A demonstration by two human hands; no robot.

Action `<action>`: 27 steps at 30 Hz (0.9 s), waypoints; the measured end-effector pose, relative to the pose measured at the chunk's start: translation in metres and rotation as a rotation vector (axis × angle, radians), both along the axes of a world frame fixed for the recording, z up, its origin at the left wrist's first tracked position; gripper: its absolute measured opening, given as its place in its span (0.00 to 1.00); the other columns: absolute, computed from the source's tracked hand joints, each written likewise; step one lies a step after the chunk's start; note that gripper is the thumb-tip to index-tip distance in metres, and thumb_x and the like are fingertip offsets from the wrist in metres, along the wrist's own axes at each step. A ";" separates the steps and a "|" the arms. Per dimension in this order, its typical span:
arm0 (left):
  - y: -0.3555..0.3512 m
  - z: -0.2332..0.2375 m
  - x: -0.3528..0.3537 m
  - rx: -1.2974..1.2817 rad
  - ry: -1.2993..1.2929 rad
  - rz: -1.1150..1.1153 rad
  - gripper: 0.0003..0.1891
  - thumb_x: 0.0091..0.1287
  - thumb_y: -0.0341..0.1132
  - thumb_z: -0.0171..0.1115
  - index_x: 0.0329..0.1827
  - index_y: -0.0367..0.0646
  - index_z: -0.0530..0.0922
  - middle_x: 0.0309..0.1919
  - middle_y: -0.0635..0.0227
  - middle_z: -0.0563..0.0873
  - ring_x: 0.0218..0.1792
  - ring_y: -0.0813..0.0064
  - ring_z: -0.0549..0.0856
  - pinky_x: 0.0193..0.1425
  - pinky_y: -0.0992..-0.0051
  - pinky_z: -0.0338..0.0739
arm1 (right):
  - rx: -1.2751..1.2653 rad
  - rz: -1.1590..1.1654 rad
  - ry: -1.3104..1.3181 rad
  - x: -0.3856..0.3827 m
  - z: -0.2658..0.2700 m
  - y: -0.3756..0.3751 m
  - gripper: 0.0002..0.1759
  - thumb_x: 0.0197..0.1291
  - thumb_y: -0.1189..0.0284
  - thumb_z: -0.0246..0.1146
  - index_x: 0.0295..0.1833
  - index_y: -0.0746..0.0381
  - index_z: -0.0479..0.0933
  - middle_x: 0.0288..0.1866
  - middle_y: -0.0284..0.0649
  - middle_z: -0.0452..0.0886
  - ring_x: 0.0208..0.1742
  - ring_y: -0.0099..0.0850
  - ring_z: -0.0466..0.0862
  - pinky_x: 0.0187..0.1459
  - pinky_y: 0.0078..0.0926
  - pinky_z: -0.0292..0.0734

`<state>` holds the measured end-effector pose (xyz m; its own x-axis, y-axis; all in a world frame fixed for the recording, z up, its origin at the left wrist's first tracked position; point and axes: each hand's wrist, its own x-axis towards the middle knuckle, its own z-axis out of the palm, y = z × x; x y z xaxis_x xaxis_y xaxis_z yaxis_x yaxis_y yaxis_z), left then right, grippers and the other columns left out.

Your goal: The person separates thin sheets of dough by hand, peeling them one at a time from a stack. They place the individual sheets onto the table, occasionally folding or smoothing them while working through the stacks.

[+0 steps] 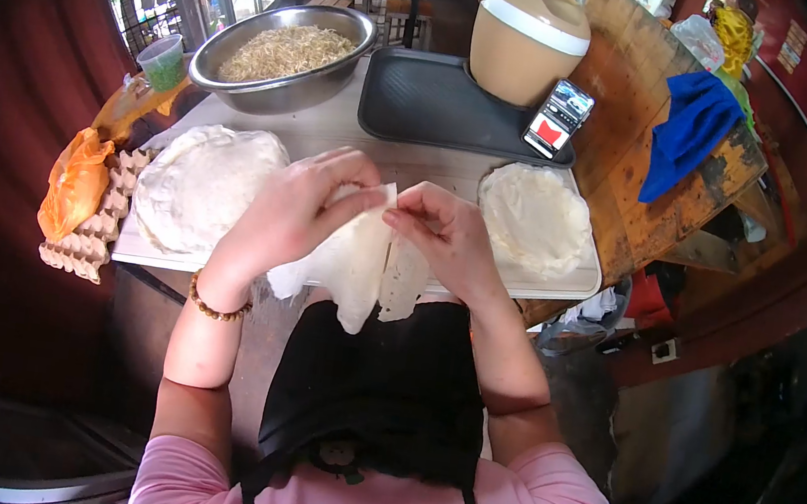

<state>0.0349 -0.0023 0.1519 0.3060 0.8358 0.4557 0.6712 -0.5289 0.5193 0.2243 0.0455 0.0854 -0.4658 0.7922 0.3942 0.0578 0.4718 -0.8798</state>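
Note:
Thin, pale spring roll wrappers [353, 271] hang in front of me over the table's near edge, a narrow gap running down between two flaps. My left hand [304, 202] grips the top of the larger flap, thumb toward the right. Close beside it, my right hand [444, 235] pinches the upper edge of the smaller flap [404, 280] between thumb and fingers. A tall round stack of wrappers [205, 185] lies to the left, partly behind my left wrist. Another round stack [534, 220] rests to the right of my right hand.
Beyond the hands stand a steel bowl [207, 67] of bean sprouts [287, 52] and a black tray [407, 101] with a beige lidded container [529, 51] and a propped phone [558, 120]. Egg trays [82, 248] sit at left; a blue cloth [685, 131] hangs at right.

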 end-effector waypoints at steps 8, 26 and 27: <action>0.013 -0.022 -0.012 -0.312 -0.270 -0.218 0.13 0.66 0.36 0.64 0.37 0.32 0.77 0.29 0.63 0.79 0.30 0.81 0.75 0.33 0.75 0.71 | -0.124 0.206 0.105 0.009 -0.004 0.007 0.04 0.60 0.83 0.65 0.37 0.67 0.76 0.32 0.30 0.78 0.35 0.16 0.78 0.38 0.15 0.74; 0.007 -0.006 -0.020 -0.451 -0.055 -0.235 0.13 0.65 0.35 0.64 0.43 0.32 0.82 0.30 0.56 0.86 0.29 0.74 0.82 0.39 0.74 0.76 | 0.111 -0.015 -0.160 0.014 0.012 -0.012 0.06 0.60 0.76 0.65 0.35 0.64 0.75 0.27 0.37 0.79 0.29 0.23 0.80 0.34 0.23 0.76; 0.009 -0.013 -0.020 -0.437 -0.042 -0.164 0.12 0.65 0.33 0.65 0.43 0.31 0.82 0.30 0.60 0.86 0.31 0.80 0.81 0.39 0.76 0.75 | 0.110 -0.015 -0.160 0.011 0.008 -0.014 0.06 0.60 0.76 0.65 0.35 0.64 0.75 0.27 0.37 0.79 0.29 0.23 0.80 0.34 0.23 0.76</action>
<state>0.0153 0.0065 0.1387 0.4390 0.8943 0.0868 0.5706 -0.3521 0.7419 0.2357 0.0320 0.0937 -0.5176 0.7560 0.4008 0.2008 0.5626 -0.8019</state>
